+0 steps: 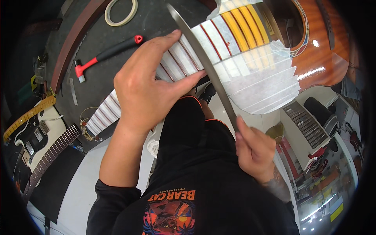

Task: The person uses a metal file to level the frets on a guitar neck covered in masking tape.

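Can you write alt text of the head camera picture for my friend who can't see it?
A person's right hand grips a long metal bar slanting across a guitar neck masked with white strips, the left hand spread over the neck beside it. A red-and-black hammer and tape roll lie on the dark bench.

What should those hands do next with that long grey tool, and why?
Probably one short, light stroke with the grey file: it crosses over the taped guitar neck, the right hand grips its near end, and the left hand spans the neck beside it. Whether it already touches is hard to tell.
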The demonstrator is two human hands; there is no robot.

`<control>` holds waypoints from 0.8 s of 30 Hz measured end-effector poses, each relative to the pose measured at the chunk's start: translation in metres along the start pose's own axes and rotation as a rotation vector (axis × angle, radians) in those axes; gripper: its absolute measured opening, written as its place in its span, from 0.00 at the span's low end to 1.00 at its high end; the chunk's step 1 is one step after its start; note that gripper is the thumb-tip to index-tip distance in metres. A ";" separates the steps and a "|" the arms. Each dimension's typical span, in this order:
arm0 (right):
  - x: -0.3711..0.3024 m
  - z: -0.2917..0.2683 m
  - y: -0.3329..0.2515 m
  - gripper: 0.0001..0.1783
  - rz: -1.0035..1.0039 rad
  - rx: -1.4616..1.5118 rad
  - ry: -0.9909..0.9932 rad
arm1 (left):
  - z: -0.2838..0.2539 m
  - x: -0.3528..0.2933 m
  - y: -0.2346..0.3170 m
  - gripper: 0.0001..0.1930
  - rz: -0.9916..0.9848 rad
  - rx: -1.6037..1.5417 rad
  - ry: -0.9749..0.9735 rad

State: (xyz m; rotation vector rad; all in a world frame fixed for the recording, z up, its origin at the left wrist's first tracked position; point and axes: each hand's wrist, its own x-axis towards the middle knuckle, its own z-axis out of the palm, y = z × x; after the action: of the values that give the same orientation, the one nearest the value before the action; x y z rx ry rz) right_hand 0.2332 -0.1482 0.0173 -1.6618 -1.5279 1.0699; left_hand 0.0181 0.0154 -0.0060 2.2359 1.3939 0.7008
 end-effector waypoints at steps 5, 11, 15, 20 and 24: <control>-0.061 -0.009 0.019 0.28 0.015 -0.071 -0.017 | 0.001 -0.001 -0.002 0.33 0.024 0.007 0.006; -0.026 -0.005 -0.006 0.31 -0.021 -0.145 0.013 | 0.003 -0.002 -0.002 0.33 0.049 0.015 0.017; 0.046 0.011 -0.028 0.30 -0.085 -0.117 0.034 | 0.000 -0.003 -0.001 0.33 -0.041 -0.014 0.017; 0.006 -0.001 -0.002 0.28 -0.069 -0.086 0.004 | 0.002 -0.003 -0.001 0.32 0.023 0.025 0.037; -0.048 -0.008 0.013 0.28 -0.019 -0.077 -0.005 | 0.004 -0.003 -0.002 0.31 0.049 -0.009 0.047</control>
State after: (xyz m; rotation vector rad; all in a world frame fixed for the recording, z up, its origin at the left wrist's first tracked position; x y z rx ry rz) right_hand 0.2467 -0.1965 0.0169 -1.6939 -1.6027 1.0183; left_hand 0.0177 0.0136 -0.0106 2.2675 1.3592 0.7792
